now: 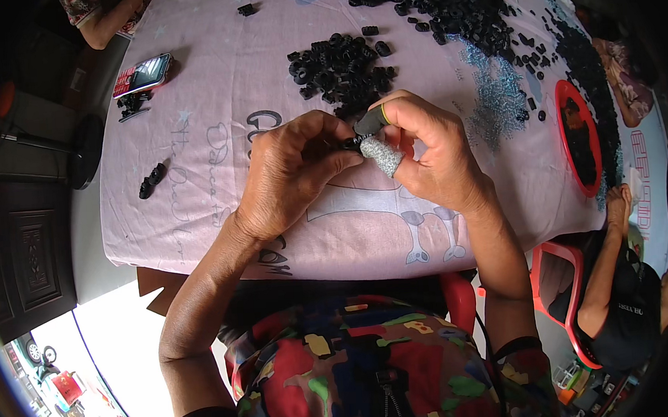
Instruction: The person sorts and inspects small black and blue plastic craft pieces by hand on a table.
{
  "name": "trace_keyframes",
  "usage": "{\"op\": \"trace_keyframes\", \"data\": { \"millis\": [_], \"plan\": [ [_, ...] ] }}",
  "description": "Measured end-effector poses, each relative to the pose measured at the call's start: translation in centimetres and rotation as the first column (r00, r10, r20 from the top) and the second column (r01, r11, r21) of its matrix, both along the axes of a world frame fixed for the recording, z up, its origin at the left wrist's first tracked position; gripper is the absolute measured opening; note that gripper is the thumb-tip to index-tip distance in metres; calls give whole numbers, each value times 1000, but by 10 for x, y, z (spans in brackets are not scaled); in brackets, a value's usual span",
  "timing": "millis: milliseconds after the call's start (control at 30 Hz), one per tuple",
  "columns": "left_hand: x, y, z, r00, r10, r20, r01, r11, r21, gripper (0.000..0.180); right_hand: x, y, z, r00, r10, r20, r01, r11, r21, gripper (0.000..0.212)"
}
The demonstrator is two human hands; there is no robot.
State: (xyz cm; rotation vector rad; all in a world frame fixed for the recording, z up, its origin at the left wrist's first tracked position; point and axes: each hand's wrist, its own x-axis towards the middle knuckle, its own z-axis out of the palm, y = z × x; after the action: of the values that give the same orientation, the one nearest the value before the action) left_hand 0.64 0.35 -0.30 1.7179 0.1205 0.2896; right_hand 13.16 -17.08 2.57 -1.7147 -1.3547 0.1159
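Note:
My left hand and my right hand meet over the near middle of the table. Between their fingertips is a small black ribbed piece, pinched from both sides and partly hidden by the fingers. On my right hand, a dark finger cover sits on one finger and a grey speckled cover wraps the thumb. Just beyond my hands lies a pile of small black ribbed pieces.
A pink printed cloth covers the table. Farther right are a large black heap, blue beads and a red bowl. A phone and joined black pieces lie left. Another person sits at right.

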Motion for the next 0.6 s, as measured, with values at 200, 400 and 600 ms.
{"op": "trace_keyframes", "data": {
  "millis": [200,400,600],
  "plan": [
    [0,-2,1,1000,-9,-25,9,999,34,23,-1,0,-3,999,0,54,-1,1000,11,36],
    [0,-2,0,1000,-4,-17,4,999,45,24,-1,1,-3,993,31,112,-33,999,19,38],
    [0,-2,1,1000,-24,-18,24,999,-26,23,1,1,-3,986,73,147,-81,996,48,36]
  ]
}}
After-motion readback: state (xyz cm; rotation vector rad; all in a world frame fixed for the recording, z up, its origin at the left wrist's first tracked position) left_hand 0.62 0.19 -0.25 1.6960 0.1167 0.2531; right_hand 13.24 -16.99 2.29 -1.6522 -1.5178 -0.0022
